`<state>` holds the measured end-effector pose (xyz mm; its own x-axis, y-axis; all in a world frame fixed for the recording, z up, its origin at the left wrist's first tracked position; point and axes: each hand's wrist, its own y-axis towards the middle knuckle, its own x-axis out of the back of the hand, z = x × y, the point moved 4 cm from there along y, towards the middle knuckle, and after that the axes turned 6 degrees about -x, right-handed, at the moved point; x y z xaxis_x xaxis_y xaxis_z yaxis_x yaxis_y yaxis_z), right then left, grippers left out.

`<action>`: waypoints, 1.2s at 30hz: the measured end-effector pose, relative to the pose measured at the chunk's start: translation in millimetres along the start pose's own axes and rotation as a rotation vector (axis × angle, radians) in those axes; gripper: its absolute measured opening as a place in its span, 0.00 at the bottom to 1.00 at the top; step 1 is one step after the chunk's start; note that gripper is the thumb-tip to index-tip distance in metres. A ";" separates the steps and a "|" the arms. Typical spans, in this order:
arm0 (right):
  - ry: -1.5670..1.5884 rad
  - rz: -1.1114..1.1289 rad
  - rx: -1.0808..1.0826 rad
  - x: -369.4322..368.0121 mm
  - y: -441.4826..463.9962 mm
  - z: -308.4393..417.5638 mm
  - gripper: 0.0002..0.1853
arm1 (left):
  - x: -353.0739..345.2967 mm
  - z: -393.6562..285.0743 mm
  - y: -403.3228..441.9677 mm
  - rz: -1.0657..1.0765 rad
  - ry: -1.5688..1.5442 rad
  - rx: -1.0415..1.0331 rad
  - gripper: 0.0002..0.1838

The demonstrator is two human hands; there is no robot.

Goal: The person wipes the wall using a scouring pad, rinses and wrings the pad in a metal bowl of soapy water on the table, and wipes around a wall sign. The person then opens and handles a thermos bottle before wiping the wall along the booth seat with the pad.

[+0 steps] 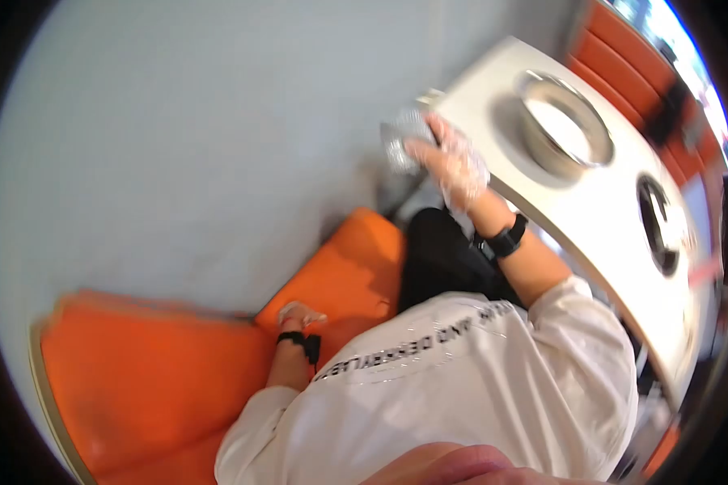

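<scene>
My right hand [453, 162], in a clear plastic glove, is closed round a silvery, crumpled-looking pad [408, 141]. Motion blur hides its exact kind. It is held beside the near corner of the white table [477, 81]. Lower left, my left hand [301, 314], also in a clear glove, rests on the orange seat [356, 267] with its fingers out and nothing visible in them. Both wrists carry black bands.
A round metal bowl [566, 125] stands on the table, with a dark-rimmed round fixture [662, 225] beyond it. An orange backrest [623, 61] rises behind. A grey wall [178, 145] borders the left, above another orange seat section [146, 380].
</scene>
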<state>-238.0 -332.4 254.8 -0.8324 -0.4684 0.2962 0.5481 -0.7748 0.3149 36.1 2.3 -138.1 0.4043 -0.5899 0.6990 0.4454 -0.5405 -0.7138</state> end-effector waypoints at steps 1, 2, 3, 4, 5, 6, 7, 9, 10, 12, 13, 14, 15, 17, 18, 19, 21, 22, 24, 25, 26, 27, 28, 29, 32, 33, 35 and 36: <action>0.101 -0.083 -0.023 38.3 -6.4 -4.5 0.26 | 1.8 -1.5 -6.5 0.007 0.003 -0.001 0.30; 0.176 -0.136 -0.112 77.2 -22.2 7.7 0.30 | 2.5 -2.7 -12.6 0.012 0.001 0.002 0.29; 0.265 -0.174 -0.186 110.2 -34.6 21.2 0.35 | 4.0 -4.5 -18.5 0.014 -0.022 0.012 0.28; 0.240 -0.325 -0.222 141.8 -44.6 18.1 0.39 | 7.7 -5.3 -23.9 0.019 -0.049 0.021 0.27; 0.218 -0.460 -0.250 173.1 -52.5 13.2 0.44 | 13.0 -7.7 -27.6 0.019 -0.087 0.025 0.27; 0.146 -0.478 -0.218 205.3 -59.0 13.1 0.45 | 19.4 -10.3 -31.7 0.002 -0.147 0.034 0.26; 0.077 -0.490 -0.183 235.6 -65.1 14.4 0.47 | 26.6 -15.5 -35.1 -0.017 -0.210 0.030 0.25; -0.015 -0.588 -0.241 274.3 -81.9 26.2 0.46 | 45.8 -32.8 -41.1 -0.090 -0.376 -0.002 0.24; -0.102 -0.609 -0.276 295.7 -86.5 23.6 0.44 | 62.9 -47.9 -44.9 -0.138 -0.480 -0.037 0.23; -0.242 -0.629 -0.355 321.9 -87.3 22.0 0.37 | 111.7 -93.2 -50.3 -0.230 -0.711 -0.144 0.22; -0.343 -0.621 -0.427 330.2 -84.0 21.4 0.30 | 145.5 -127.2 -56.4 -0.266 -0.837 -0.216 0.21; -0.455 -0.548 -0.465 337.7 -77.3 20.8 0.27 | 187.7 -165.9 -67.1 -0.294 -0.953 -0.292 0.21; -0.579 -0.477 -0.492 340.3 -70.2 16.1 0.25 | 228.7 -210.6 -82.8 -0.320 -1.069 -0.352 0.18; -0.761 -0.340 -0.331 352.3 -54.8 2.0 0.23 | 298.3 -278.5 -109.7 -0.381 -1.185 -0.465 0.16; -0.847 -0.268 -0.249 353.4 -46.4 -8.2 0.22 | 326.1 -307.7 -118.3 -0.409 -1.192 -0.524 0.16; -0.877 -0.225 -0.271 354.4 -38.9 -13.8 0.22 | 350.5 -337.6 -126.6 -0.405 -1.212 -0.626 0.15; -0.940 -0.137 -0.300 354.3 -24.1 -16.4 0.21 | 385.8 -389.9 -131.7 -0.367 -1.213 -0.792 0.15; -0.912 -0.060 -0.280 364.8 -17.9 -21.9 0.21 | 398.9 -412.1 -141.1 -0.337 -1.192 -0.852 0.16; -0.904 0.046 -0.243 375.6 3.3 -43.6 0.20 | 423.3 -452.9 -144.2 -0.264 -1.120 -0.898 0.17; -0.945 0.095 -0.202 380.9 14.5 -49.2 0.20 | 434.1 -472.4 -147.6 -0.235 -1.081 -0.895 0.17; -0.978 0.190 -0.272 382.6 26.6 -53.7 0.20 | 440.0 -488.1 -152.0 -0.202 -1.042 -0.888 0.18; -1.016 0.281 -0.335 380.0 43.7 -49.8 0.20 | 442.8 -500.5 -152.8 -0.125 -1.072 -0.850 0.19; -1.057 0.364 -0.394 384.3 56.5 -47.4 0.20 | 445.7 -512.4 -151.1 -0.052 -1.100 -0.819 0.19; -1.157 0.381 -0.267 391.2 58.7 -53.3 0.19 | 448.0 -524.8 -152.3 0.015 -1.128 -0.785 0.20; -1.357 0.392 0.046 384.1 78.0 -93.7 0.21 | 446.1 -539.5 -139.0 -0.029 -1.098 -0.612 0.22; -1.349 0.400 0.027 379.4 85.1 -96.8 0.23 | 445.0 -536.6 -127.5 -0.058 -0.997 -0.547 0.22; -1.367 0.483 -0.044 373.6 92.9 -117.8 0.21 | 434.8 -532.2 -107.0 -0.143 -0.940 -0.564 0.24; -1.366 0.532 -0.121 377.2 87.4 -123.8 0.19 | 442.5 -537.6 -123.8 -0.152 -0.926 -0.525 0.23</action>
<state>-514.2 -629.3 282.4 0.2204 -0.0008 0.9754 0.6912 -0.7055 -0.1568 -269.6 -514.3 235.8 0.9199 0.0701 0.3860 0.2322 -0.8902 -0.3919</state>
